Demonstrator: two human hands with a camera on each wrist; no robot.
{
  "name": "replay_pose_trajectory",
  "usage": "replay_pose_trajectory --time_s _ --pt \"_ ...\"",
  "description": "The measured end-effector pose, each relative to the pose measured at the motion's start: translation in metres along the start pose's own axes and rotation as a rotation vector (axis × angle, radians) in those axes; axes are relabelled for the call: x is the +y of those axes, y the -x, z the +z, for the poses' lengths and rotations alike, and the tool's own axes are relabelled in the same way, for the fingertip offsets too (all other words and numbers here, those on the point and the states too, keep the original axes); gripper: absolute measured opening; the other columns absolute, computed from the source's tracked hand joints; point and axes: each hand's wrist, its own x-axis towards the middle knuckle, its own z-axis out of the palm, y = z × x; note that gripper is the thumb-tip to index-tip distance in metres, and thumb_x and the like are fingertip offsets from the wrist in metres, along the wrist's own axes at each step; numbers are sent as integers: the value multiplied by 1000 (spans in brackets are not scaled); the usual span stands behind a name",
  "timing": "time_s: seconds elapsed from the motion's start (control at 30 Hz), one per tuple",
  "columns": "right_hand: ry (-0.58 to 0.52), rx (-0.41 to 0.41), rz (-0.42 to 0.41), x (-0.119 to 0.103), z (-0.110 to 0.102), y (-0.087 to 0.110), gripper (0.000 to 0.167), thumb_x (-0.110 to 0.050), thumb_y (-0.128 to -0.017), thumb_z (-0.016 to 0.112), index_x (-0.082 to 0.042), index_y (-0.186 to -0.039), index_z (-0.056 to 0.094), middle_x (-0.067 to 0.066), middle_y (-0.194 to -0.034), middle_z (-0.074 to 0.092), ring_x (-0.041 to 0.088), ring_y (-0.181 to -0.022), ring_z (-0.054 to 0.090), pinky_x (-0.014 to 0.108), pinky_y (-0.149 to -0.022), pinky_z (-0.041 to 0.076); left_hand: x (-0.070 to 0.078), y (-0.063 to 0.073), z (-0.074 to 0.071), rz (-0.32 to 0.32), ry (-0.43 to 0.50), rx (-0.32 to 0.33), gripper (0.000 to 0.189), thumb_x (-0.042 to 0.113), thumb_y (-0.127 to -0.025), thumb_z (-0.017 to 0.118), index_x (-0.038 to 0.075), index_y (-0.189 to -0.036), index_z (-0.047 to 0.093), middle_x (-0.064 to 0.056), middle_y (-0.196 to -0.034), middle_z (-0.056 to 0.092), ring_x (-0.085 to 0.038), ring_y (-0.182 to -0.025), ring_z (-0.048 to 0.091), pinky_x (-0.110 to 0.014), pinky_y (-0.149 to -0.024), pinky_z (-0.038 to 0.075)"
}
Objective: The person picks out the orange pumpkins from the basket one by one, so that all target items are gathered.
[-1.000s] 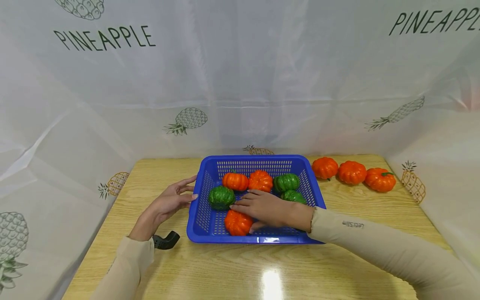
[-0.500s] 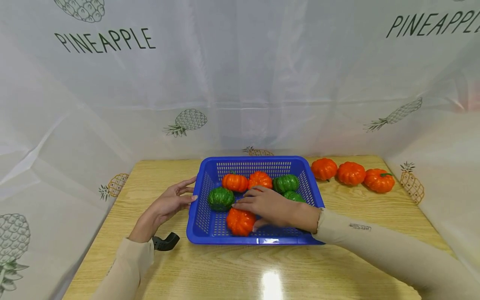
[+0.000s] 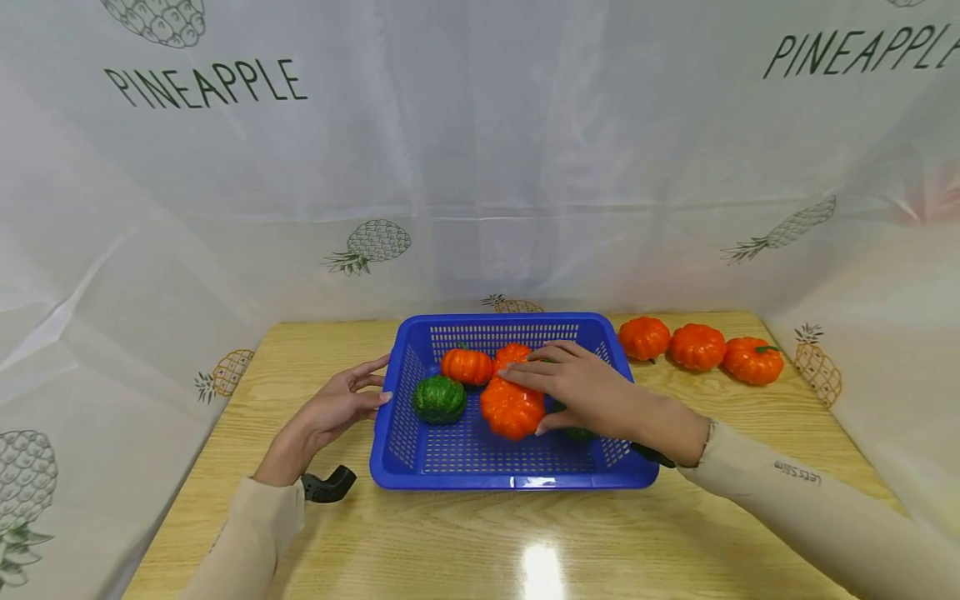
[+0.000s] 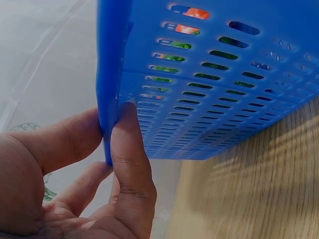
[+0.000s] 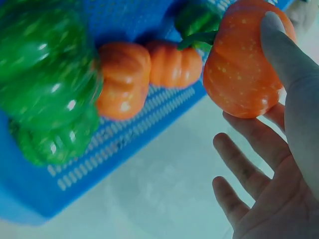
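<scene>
My right hand (image 3: 600,396) holds an orange pumpkin (image 3: 513,408) between thumb and fingers above the blue basket (image 3: 450,483). In the right wrist view the same pumpkin (image 5: 244,59) shows its green stem, with the thumb on one side and the index finger beneath. My left hand (image 3: 341,408) pinches the basket's left rim; the left wrist view shows the thumb and a finger (image 4: 130,164) on either side of that rim. Inside the basket lie two other orange pumpkins (image 3: 467,367) at the back and a green pumpkin (image 3: 438,399) at the left. Green pumpkins (image 5: 45,64) on the right are mostly hidden by my right hand in the head view.
Three orange pumpkins (image 3: 697,347) sit in a row on the wooden table (image 3: 420,542), right of the basket. A black curved piece (image 3: 330,483) is by my left wrist. A pineapple-print sheet (image 3: 480,183) hangs behind the table.
My right hand has raised the orange pumpkin from the front of the basket floor and carried it to the right. My left hand has stayed on the rim.
</scene>
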Motion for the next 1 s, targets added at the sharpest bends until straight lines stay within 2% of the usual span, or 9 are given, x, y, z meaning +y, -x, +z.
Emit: replay_pose_trajectory --time_s 0.27,0.5,0.67,0.77,0.83,0.9,1.0 --pt "-27 164 31 11 -8 30 85 -40 -74 95 -10 -148 64 5 -139 70 31 -123 62 57 -108 48 1 1 0 1 -3 -5 76 0 -106 59 5 -169 19 -24 -140 50 -14 -98 70 -34 -88 62" --pt "2 233 77 22 -8 51 91 -37 -68 100 -9 -147 64 6 -139 70 33 -121 64 61 -103 50 0 -1 -1 9 4 -9 75 -1 -105 59 3 -169 19 -19 -134 53 -14 -94 70 -32 -85 62" --pt "25 278 97 31 -12 67 94 -36 -68 98 -8 -149 60 10 -140 69 37 -122 65 63 -104 48 -1 -2 -1 7 -1 -6 75 -1 -105 59 3 -169 19 -19 -134 53 -14 -94 71 -32 -84 62" --pt "18 306 105 36 -14 77 84 -55 -85 82 -10 -152 58 10 -144 67 39 -125 64 67 -106 43 -1 -2 -1 3 1 -5 75 0 -106 59 4 -169 19 -20 -136 53 -14 -94 71 -32 -84 62" --pt "25 325 113 40 -14 83 80 -65 -93 63 -11 -152 58 10 -145 66 39 -127 63 68 -107 42 -1 -1 -1 2 4 -6 76 0 -106 59 4 -169 19 -19 -135 53 -14 -94 70 -32 -84 62" --pt "27 338 125 42 -14 89 81 -71 -97 45 -13 -152 59 9 -145 66 38 -128 62 69 -108 42 -1 -1 -1 3 6 -9 76 0 -106 60 4 -169 19 -18 -134 54 -14 -94 71 -32 -84 62" --pt "37 346 148 44 -14 96 82 -72 -98 43 -14 -152 59 12 -144 66 39 -130 61 67 -112 40 -1 -1 -1 5 6 -14 76 0 -106 59 4 -170 18 -17 -133 55 -13 -94 70 -31 -84 62"
